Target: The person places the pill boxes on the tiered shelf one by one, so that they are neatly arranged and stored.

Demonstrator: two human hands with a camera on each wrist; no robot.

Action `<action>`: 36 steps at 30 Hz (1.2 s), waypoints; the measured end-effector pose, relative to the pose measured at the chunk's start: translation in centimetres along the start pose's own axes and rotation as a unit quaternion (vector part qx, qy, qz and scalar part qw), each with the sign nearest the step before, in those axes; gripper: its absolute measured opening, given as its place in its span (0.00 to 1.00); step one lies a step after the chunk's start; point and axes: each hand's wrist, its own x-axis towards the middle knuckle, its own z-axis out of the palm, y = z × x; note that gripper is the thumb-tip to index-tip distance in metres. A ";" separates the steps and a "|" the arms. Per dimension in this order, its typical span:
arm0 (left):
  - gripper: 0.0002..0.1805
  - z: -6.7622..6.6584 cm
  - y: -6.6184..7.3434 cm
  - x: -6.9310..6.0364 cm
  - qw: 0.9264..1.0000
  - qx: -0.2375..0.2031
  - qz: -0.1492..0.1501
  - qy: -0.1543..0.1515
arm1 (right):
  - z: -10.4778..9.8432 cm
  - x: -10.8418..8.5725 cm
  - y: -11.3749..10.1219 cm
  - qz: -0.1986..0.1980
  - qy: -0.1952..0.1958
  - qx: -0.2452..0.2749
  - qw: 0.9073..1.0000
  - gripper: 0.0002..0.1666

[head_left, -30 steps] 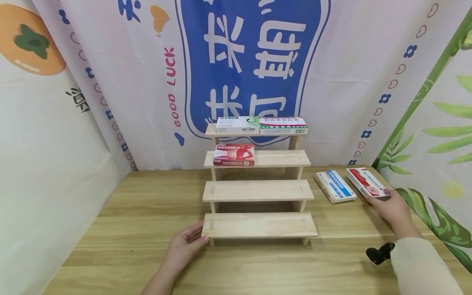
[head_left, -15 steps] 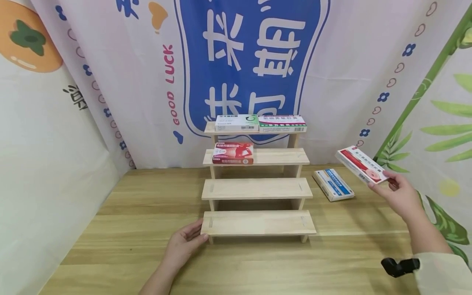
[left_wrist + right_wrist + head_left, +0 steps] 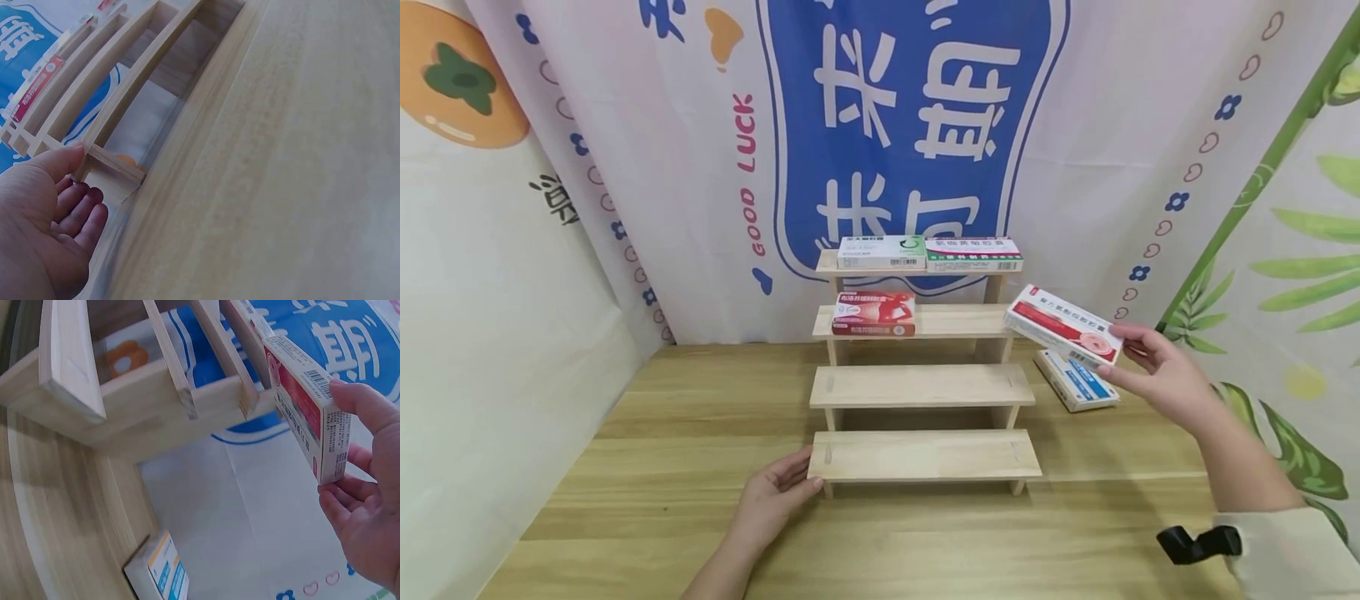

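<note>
So the right hand [image 3: 1165, 379] has a white-and-red medicine box [image 3: 1060, 323] pinched by one end, tilted, up in the air by the right end of the second shelf down on a wooden stand [image 3: 925, 456]. Can't tell if it's touching the wood. Left hand [image 3: 771, 504] is gripping the left corner of the bottom shelf, thumb on the edge, fingers curled.

Looks like a mid-carry step to me. Next move probably calls for squaring the box up with the shelf and clearing the red box [image 3: 874, 313] on its left half.

Labels: red one reads 布洛芬缓释胶囊. Held one starts 复方 and ends 胶囊, middle's fuzzy. Top right box [image 3: 974, 254] looks like 氨咖黄敏胶囊. Blue-and-white box [image 3: 1078, 385] on the table [image 3: 700, 400] is too small to read. The curtain [image 3: 1090, 167] says GOOD LUCK, sideways, next to big white Chinese characters.
</note>
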 end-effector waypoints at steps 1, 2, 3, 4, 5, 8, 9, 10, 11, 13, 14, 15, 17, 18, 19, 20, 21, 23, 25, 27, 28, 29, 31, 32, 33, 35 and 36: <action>0.28 0.0 0.0 0.0 1.000 -0.001 0.000 0.000 | 0.3 0.2 -0.4 -0.002 -0.007 -0.005 1.000 0.45; 0.27 0.0 0.0 -0.1 1.000 -0.001 0.000 0.000 | 0.6 0.5 -0.8 -0.004 -0.012 -0.008 1.000 0.44; 0.27 0.0 0.0 -0.1 1.000 -0.003 0.001 -0.001 | 1.0 0.8 -1.1 -0.005 -0.019 -0.006 1.000 0.44; 0.27 0.0 -0.1 -0.1 1.000 -0.005 0.002 -0.001 | 1.2 1.0 -1.4 -0.007 -0.025 -0.006 1.000 0.45; 0.27 0.0 -0.1 -0.1 1.000 -0.006 0.003 -0.001 | 1.5 1.2 -1.7 -0.007 -0.032 -0.005 0.999 0.45; 0.27 0.0 0.0 -0.1 1.000 -0.012 0.003 0.002 | 2.4 2.0 -2.5 -0.012 -0.054 0.008 0.998 0.45; 0.27 0.0 0.0 -0.1 1.000 -0.013 0.003 0.002 | 2.6 2.2 -2.7 -0.016 -0.060 0.012 0.998 0.45; 0.27 0.0 0.0 -0.1 1.000 -0.014 0.002 0.003 | 2.9 2.4 -2.9 -0.019 -0.066 0.012 0.998 0.45; 0.27 0.0 0.0 -0.2 1.000 -0.014 0.002 0.004 | 3.1 2.6 -3.1 -0.021 -0.070 0.012 0.997 0.45; 0.27 0.0 0.0 -0.2 1.000 -0.014 0.000 0.006 | 3.6 3.0 -3.4 -0.028 -0.077 0.008 0.997 0.44; 0.27 0.0 0.0 -0.2 1.000 -0.013 -0.001 0.007 | 3.8 3.2 -3.6 -0.030 -0.079 0.005 0.996 0.44; 0.27 0.0 0.0 -0.2 1.000 -0.011 -0.001 0.007 | 3.9 3.3 -3.7 -0.032 -0.082 0.004 0.996 0.43; 0.27 0.0 0.0 -0.1 1.000 -0.010 -0.002 0.008 | 4.2 3.7 -3.9 -0.036 -0.086 0.000 0.996 0.44; 0.27 0.1 0.0 -0.1 1.000 -0.010 -0.002 0.009 | 4.3 3.8 -4.0 -0.038 -0.087 -0.002 0.995 0.45; 0.27 0.1 0.0 -0.1 1.000 -0.011 -0.002 0.010 | 4.4 3.9 -4.1 -0.039 -0.088 -0.002 0.995 0.45; 0.27 0.1 0.0 -0.1 1.000 -0.010 -0.002 0.011 | 4.5 4.1 -4.2 -0.038 -0.088 -0.003 0.995 0.46; 0.27 0.0 0.0 -0.1 1.000 -0.010 -0.001 0.011 | 4.6 4.2 -4.2 -0.037 -0.086 -0.003 0.996 0.47; 0.28 0.0 0.0 -0.1 1.000 -0.011 -0.001 0.010 | 4.9 4.4 -4.3 -0.033 -0.081 0.003 0.996 0.48; 0.28 0.0 -0.1 0.0 1.000 -0.010 -0.001 0.010 | 5.1 4.6 -4.3 -0.028 -0.070 0.014 0.997 0.47; 0.28 0.0 -0.1 0.0 1.000 -0.010 -0.001 0.010 | 5.5 4.9 -4.3 -0.027 -0.056 0.029 0.998 0.45; 0.28 0.0 -0.1 0.0 1.000 -0.010 -0.001 0.010 | 5.7 5.0 -4.3 -0.026 -0.049 0.039 0.998 0.43; 0.28 0.0 -0.1 0.0 1.000 -0.010 -0.001 0.011 | 5.9 5.2 -4.2 -0.026 -0.043 0.047 0.998 0.42; 0.27 0.0 -0.1 0.0 1.000 -0.011 -0.001 0.012 | 6.4 5.5 -4.1 -0.027 -0.030 0.060 0.997 0.40; 0.27 0.0 -0.1 0.0 1.000 -0.011 0.000 0.012 | 6.7 5.6 -4.1 -0.028 -0.025 0.066 0.997 0.39; 0.27 0.1 -0.1 0.0 1.000 -0.011 0.000 0.012 | 6.9 5.7 -4.1 -0.030 -0.021 0.073 0.997 0.38; 0.27 0.1 -0.1 0.0 1.000 -0.010 0.001 0.013 | 7.3 5.9 -4.2 -0.033 -0.014 0.080 0.996 0.38; 0.27 0.1 -0.1 0.0 1.000 -0.010 0.001 0.013 | 7.5 6.0 -4.2 -0.036 -0.011 0.082 0.996 0.38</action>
